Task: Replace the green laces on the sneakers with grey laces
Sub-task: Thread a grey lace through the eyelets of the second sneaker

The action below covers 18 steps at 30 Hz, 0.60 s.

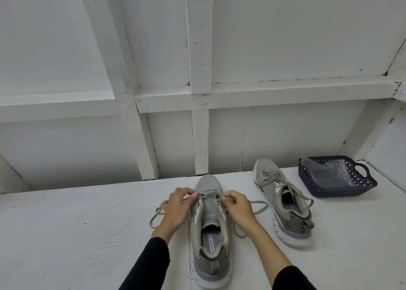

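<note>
A grey sneaker point(210, 241) stands in front of me with its toe pointing away and its tongue exposed. A grey lace point(208, 195) crosses only its lowest eyelets near the toe. My left hand point(175, 206) pinches the lace on the left side of the shoe, and my right hand point(238, 207) pinches it on the right side. The loose lace ends trail onto the table, one to the left point(157, 215) and one to the right point(259, 206). A second grey sneaker point(283, 202) stands to the right, fully laced with a grey lace. No green lace is in view.
A dark blue plastic basket point(338, 188) with a clear plastic bag inside sits at the far right of the white table point(87, 235). A white wooden framed wall point(197, 114) rises right behind the table's back edge.
</note>
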Each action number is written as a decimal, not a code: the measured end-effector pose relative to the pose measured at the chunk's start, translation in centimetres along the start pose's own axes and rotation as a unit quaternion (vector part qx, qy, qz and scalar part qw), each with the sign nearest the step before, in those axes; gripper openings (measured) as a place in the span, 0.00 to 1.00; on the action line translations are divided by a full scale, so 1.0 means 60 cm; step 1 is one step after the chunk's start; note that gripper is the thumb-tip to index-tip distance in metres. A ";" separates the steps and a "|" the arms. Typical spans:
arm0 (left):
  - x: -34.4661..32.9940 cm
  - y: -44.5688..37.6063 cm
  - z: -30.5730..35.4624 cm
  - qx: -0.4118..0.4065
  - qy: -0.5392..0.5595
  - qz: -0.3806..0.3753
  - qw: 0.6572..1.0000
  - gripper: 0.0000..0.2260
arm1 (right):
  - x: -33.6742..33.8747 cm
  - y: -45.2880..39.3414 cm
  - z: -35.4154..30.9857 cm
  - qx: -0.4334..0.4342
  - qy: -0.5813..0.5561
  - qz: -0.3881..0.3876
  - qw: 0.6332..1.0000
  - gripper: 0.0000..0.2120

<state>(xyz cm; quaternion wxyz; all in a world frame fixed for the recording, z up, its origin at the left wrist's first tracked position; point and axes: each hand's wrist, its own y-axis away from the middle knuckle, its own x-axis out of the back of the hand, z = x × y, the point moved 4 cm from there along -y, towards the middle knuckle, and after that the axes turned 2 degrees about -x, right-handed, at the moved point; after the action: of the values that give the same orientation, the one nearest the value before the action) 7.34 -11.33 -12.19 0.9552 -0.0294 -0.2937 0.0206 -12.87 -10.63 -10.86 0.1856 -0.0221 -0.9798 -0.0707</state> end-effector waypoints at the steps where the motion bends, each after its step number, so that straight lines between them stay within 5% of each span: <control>1: -0.001 0.000 0.002 -0.002 -0.026 -0.002 1.000 0.06 | -0.002 -0.001 0.001 0.000 0.000 0.005 1.000 0.06; 8: 0.004 0.004 0.002 0.029 -0.013 0.024 0.999 0.08 | 0.002 0.002 0.004 0.002 0.014 0.042 0.999 0.07; 12: 0.039 0.018 -0.015 0.162 0.000 0.170 0.972 0.06 | 0.007 0.003 0.005 -0.002 0.017 0.065 0.998 0.08; 14: 0.051 0.024 -0.031 0.217 -0.008 0.176 0.960 0.06 | 0.005 0.003 0.003 0.000 0.020 0.068 0.997 0.09; 18: 0.052 0.022 -0.031 0.140 -0.075 0.147 0.976 0.07 | -0.001 -0.001 0.005 -0.012 0.022 0.074 0.997 0.09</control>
<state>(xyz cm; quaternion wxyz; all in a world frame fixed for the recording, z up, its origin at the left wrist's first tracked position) 10.92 -9.91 -12.07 0.9115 0.0630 -0.3515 0.2042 -12.94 -10.64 -11.16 0.2112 -0.0952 -0.9704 -0.0690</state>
